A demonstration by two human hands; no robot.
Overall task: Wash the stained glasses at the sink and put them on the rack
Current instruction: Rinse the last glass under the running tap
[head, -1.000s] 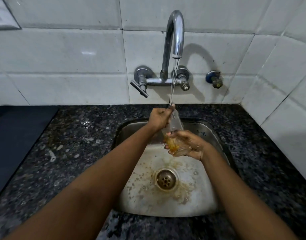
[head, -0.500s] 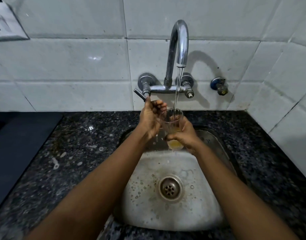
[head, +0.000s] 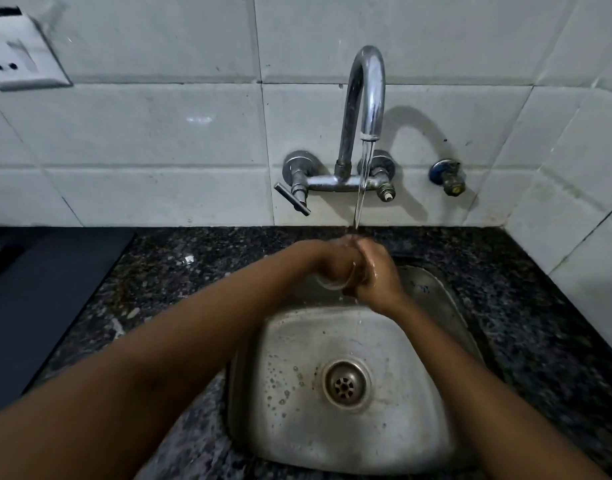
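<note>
A clear drinking glass [head: 333,283] lies on its side between my two hands, above the back of the steel sink [head: 412,424]. Only one curved end of it shows; the rest is hidden by fingers. My left hand [head: 327,259] wraps around the glass from the left. My right hand [head: 379,275] presses against it from the right, fingers meeting the left hand. Water runs from the curved chrome tap [head: 365,98] onto both hands. No rack is in view.
Dark speckled granite counter [head: 180,271] surrounds the sink. A drain [head: 345,384] sits in the wet basin floor. Tiled walls stand behind and at the right. A wall socket [head: 17,60] is upper left, a small valve [head: 448,176] right of the tap.
The glass stood upright, filling under the stream, with orange liquid at its bottom; now it is turned on its side and both hands close around it. The basin's orange stains have rinsed away.
</note>
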